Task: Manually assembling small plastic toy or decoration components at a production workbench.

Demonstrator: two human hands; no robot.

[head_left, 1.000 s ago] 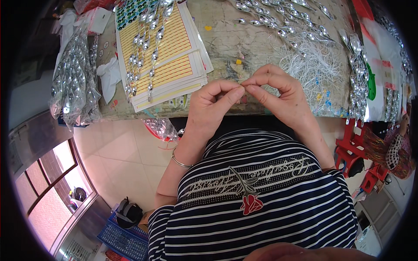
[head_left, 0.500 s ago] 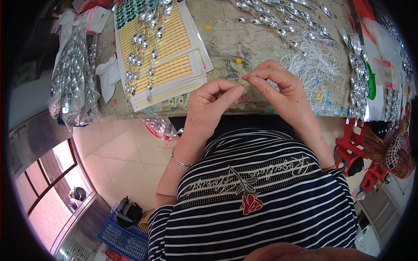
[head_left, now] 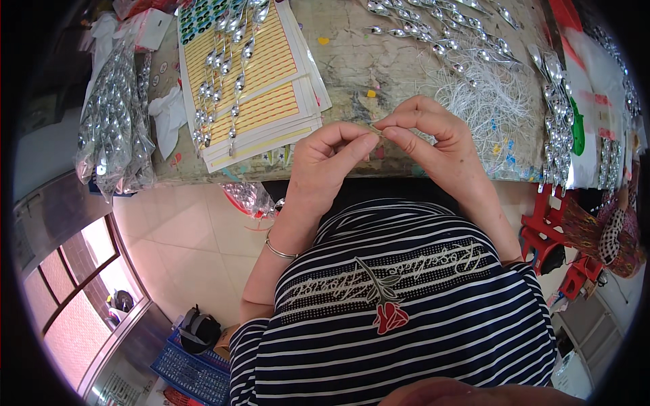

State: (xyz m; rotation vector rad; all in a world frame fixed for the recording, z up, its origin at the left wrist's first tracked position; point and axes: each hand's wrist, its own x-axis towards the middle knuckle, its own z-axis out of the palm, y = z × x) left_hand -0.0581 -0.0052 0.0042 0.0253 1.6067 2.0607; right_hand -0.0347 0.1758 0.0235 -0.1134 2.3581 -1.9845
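Observation:
Above the table's near edge, my left hand (head_left: 331, 157) is closed in a pinch of thumb and forefinger. My right hand (head_left: 440, 139) pinches too, its fingertips almost touching the left ones. A thin pale string (head_left: 376, 129) spans the small gap between them, its ends hidden by the fingers. Right of my right hand lies a tangled heap of white strings (head_left: 497, 111). Beyond it are several shiny silver twisted strands (head_left: 443, 34). Left of my left hand, more silver twisted strands (head_left: 237, 84) rest on yellow sheets with red marks (head_left: 277, 108).
A clear bag of silver twists (head_left: 115, 128) sits at the table's left end, beside crumpled white tissue (head_left: 169, 118). At the right end hang silver strands (head_left: 556, 135) near a green plastic piece (head_left: 577, 125). Red stools (head_left: 542, 227) and a blue basket (head_left: 186, 362) stand below.
My right fingertips have shifted slightly against the left ones. A small bend of string now shows between them, where little could be seen before.

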